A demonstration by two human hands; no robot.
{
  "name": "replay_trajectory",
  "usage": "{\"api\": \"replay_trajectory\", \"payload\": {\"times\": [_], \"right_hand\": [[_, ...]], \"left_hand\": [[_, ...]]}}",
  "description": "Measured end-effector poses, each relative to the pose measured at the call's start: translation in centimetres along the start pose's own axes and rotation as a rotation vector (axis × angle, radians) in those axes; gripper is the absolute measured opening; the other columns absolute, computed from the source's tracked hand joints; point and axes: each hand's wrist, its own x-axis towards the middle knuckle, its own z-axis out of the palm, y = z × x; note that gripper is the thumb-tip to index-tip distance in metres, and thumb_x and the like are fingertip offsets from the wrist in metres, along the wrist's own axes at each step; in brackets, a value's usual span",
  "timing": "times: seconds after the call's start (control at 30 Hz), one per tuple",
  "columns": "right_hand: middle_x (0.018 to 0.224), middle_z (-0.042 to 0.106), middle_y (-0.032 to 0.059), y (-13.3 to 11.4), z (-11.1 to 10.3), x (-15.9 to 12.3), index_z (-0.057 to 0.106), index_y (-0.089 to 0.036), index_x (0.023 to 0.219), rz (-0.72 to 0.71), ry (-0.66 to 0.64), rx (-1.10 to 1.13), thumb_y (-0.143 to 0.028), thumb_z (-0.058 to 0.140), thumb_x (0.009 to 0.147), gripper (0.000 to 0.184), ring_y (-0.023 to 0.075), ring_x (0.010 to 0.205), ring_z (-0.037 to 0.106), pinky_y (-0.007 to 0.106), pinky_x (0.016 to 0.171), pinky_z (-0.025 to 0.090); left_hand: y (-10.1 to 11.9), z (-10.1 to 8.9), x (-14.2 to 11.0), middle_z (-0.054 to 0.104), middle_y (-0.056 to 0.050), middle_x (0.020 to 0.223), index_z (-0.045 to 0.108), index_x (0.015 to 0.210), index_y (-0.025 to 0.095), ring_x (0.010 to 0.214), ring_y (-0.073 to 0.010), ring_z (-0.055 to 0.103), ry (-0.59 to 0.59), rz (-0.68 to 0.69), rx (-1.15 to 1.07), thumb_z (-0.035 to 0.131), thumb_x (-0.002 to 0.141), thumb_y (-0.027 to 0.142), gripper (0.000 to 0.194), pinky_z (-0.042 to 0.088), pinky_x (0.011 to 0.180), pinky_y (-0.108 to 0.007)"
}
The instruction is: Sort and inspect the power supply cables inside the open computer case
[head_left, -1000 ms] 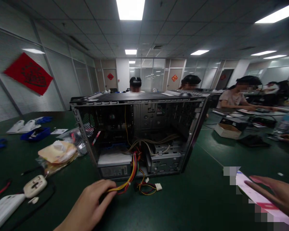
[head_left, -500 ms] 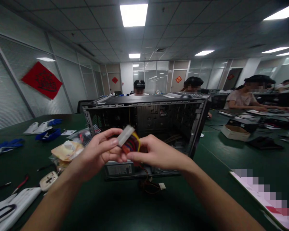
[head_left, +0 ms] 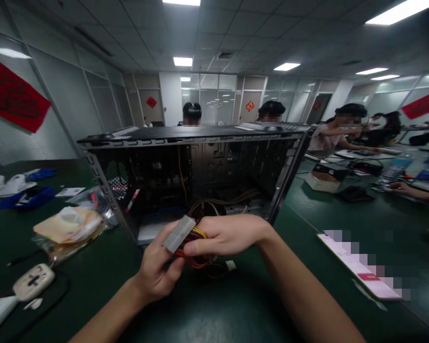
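In front of the opened computer case (head_left: 214, 136), both hands hold a bundled power cable (head_left: 199, 260) with red, yellow and dark wires. Its wide, pale multi-pin connector (head_left: 179, 233) points up and to the left. My left hand (head_left: 159, 271) is closed behind and below this connector, with the thumb bent against the wires. My right hand (head_left: 230, 233) wraps around the bundle from the right, its thumb pressed along the wires. A small white plug (head_left: 230, 265) hangs on a thin lead under my right hand. Inside the case, a thin yellow wire (head_left: 181, 174) and loose grey cables (head_left: 241, 196) show.
On the left lie a bagged tissue pack (head_left: 66, 228), a power socket block (head_left: 34, 282) and a blue tray (head_left: 28, 197). An open carton (head_left: 323, 181) and a pink-white board (head_left: 364, 269) lie on the right. Several people sit beyond the case.
My hands and the cable have come lower and nearer, below the case's opening. My left hand has shifted under the connector. The view has turned somewhat right and down.
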Motion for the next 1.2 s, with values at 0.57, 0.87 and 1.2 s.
{"api": "replay_trajectory", "payload": {"times": [0.57, 0.87, 1.2], "right_hand": [[0.095, 0.066, 0.0081, -0.1, 2.6, 1.6, 0.061, -0.01, 0.104, 0.144, 0.001, -0.394, -0.029, 0.04, 0.103, 0.029, 0.0151, 0.08, 0.057, 0.023, 0.077, 0.045], [0.075, 0.06, 0.0021, -2.1, 1.9, -0.9, 0.062, -0.012, 0.096, 0.273, 0.007, -0.414, -0.038, 0.043, 0.102, 0.033, 0.0117, 0.062, 0.051, 0.021, 0.061, 0.04], [0.064, 0.061, -0.0007, -1.7, 0.5, -1.5, 0.067, -0.01, 0.08, 0.257, 0.025, -0.243, -0.035, 0.052, 0.098, 0.034, 0.008, 0.053, 0.051, 0.017, 0.054, 0.04]], "left_hand": [[-1.2, 1.9, -4.2, 0.076, -0.01, 0.077, 0.069, 0.106, 0.013, 0.064, -0.0204, 0.072, 0.135, -0.027, 0.274, 0.041, 0.094, 0.018, 0.031, 0.06, 0.068, -0.032], [0.4, 0.7, -1.6, 0.076, -0.009, 0.079, 0.072, 0.086, 0.013, 0.07, -0.0198, 0.073, 0.169, 0.071, 0.244, 0.061, 0.082, 0.012, 0.012, 0.06, 0.069, -0.028], [1.4, 4.9, -6.5, 0.071, -0.014, 0.104, 0.059, 0.117, 0.014, 0.093, -0.024, 0.07, 0.165, -0.295, 0.091, 0.048, 0.092, 0.023, 0.029, 0.058, 0.079, -0.034]]}}
